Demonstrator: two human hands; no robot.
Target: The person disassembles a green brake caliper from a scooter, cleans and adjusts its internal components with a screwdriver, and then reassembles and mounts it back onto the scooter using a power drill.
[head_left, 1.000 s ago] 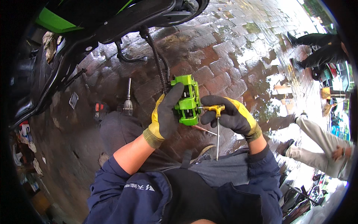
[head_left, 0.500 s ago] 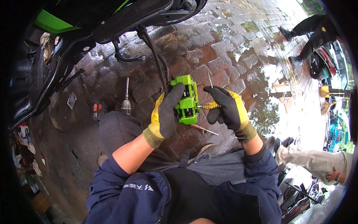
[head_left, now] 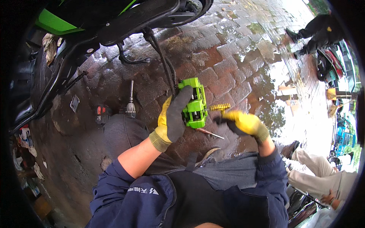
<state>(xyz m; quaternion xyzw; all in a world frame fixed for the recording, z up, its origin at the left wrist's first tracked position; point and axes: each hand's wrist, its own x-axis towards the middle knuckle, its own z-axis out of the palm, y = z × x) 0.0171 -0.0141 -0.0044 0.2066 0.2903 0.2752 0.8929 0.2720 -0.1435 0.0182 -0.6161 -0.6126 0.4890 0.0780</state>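
A gloved left hand [head_left: 176,118] clasps a green brake caliper [head_left: 195,106] above wet paving [head_left: 225,83]; the blurred right hand [head_left: 242,122], half-curled, sits beside a yellow T-handle driver [head_left: 220,107], its hold unclear. Fastener-turning appears in hand; another turn would need the caliper steady.

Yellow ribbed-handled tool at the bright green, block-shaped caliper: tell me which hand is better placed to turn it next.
Right, probably. The right hand is beside the yellow ribbed-handled tool, though blur leaves contact unclear. The left hand is occupied, gripping the bright green, block-shaped caliper.
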